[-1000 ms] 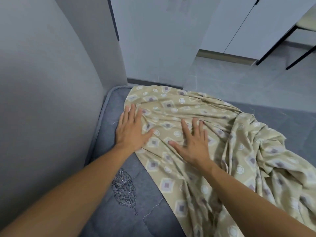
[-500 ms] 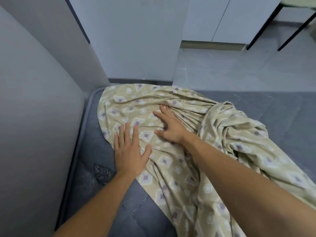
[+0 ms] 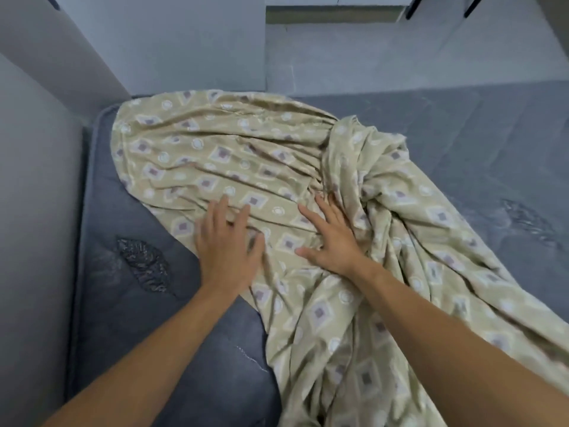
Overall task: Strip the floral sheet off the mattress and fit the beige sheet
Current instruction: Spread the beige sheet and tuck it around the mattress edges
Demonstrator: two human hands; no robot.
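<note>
Your left hand (image 3: 228, 251) and right hand (image 3: 331, 238) are lying flat, fingers spread, pressing on the beige sheet (image 3: 246, 155), gripping nothing. The sheet is sitting rumpled on the bare grey mattress (image 3: 129, 303), bunching in folds to your right. The mattress is butting against a grey wall (image 3: 34, 211), with grey floor (image 3: 385, 57) lying beyond.

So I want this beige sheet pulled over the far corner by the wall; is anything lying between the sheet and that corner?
Nothing visible does. The beige sheet already reaches close to the corner, with only bare grey mattress between its edge and the wall. The left hand and right hand lie flat on the sheet.
</note>
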